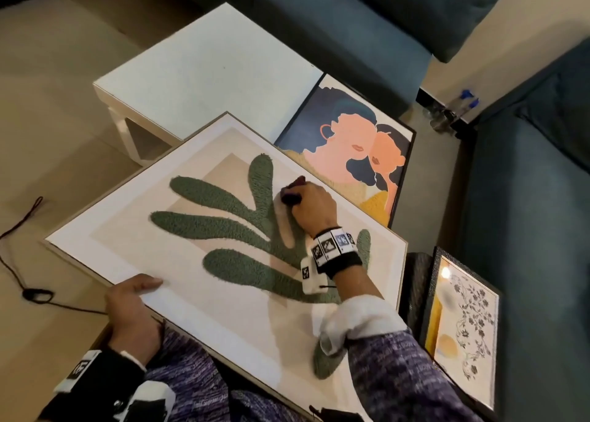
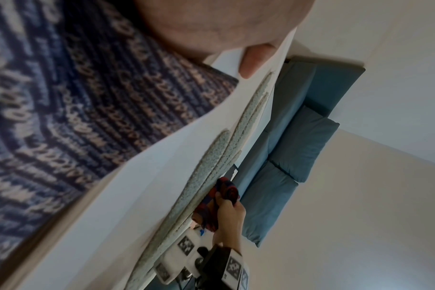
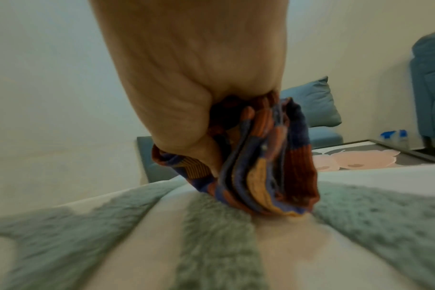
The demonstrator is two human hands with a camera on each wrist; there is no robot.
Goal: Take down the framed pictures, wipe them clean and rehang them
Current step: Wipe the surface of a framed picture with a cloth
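Observation:
A large light-framed picture with a green leaf shape lies tilted across my lap. My left hand grips its near left edge, thumb on the white border. My right hand holds a bunched striped red, blue and orange cloth and presses it onto the picture's face between the leaf lobes. The cloth pokes out past my knuckles. A second picture with two pink faces in a dark frame lies on the floor beyond. A third, floral picture leans at the lower right.
A white low table stands behind the big frame. Blue sofas run along the right and back. Spray bottles with blue caps stand in the corner. A black cord trails over the floor on the left.

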